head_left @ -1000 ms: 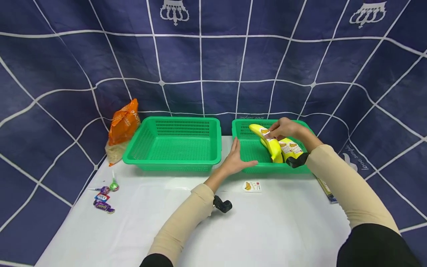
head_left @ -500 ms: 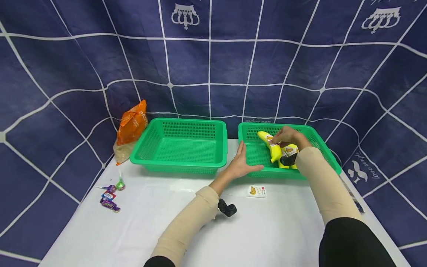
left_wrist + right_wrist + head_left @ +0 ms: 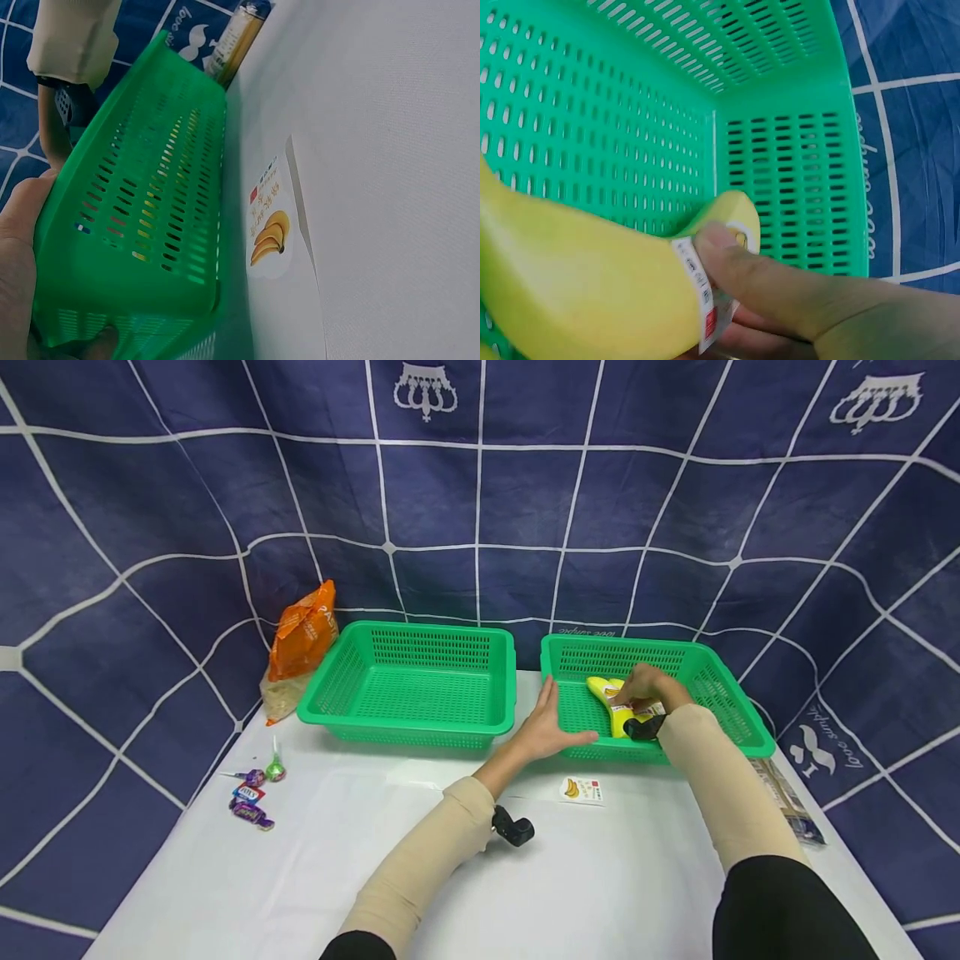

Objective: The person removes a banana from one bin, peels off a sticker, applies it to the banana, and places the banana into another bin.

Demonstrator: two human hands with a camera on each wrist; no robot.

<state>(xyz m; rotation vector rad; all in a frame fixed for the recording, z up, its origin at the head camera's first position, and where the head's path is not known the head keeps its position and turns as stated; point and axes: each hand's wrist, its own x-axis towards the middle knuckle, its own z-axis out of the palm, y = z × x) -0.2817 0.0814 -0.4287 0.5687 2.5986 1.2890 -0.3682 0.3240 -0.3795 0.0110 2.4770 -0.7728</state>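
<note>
A bunch of yellow toy bananas (image 3: pixel 609 703) with paper labels lies low inside the right green basket (image 3: pixel 723 697). My right hand (image 3: pixel 645 687) grips the bunch from above. In the right wrist view my thumb (image 3: pixel 765 277) presses a label against a banana (image 3: pixel 577 277), close to the basket's far corner (image 3: pixel 780 165). My left hand (image 3: pixel 546 731) is flat against that basket's front left corner, fingers straight along the left wall and thumb along the front. The left wrist view shows its palm (image 3: pixel 19 232) against the perforated wall (image 3: pixel 150 225).
A second green basket (image 3: pixel 423 631) stands to the left with nothing in it. An orange bag (image 3: pixel 302 635) leans behind it. Wrapped sweets (image 3: pixel 251 793) lie at the left. A banana picture card (image 3: pixel 581 790) lies before the right basket, and a flat packet (image 3: pixel 787 797) at the right edge.
My right hand has lowered the bananas from above the basket's rim down onto its floor. My left hand has stayed at the basket's corner.
</note>
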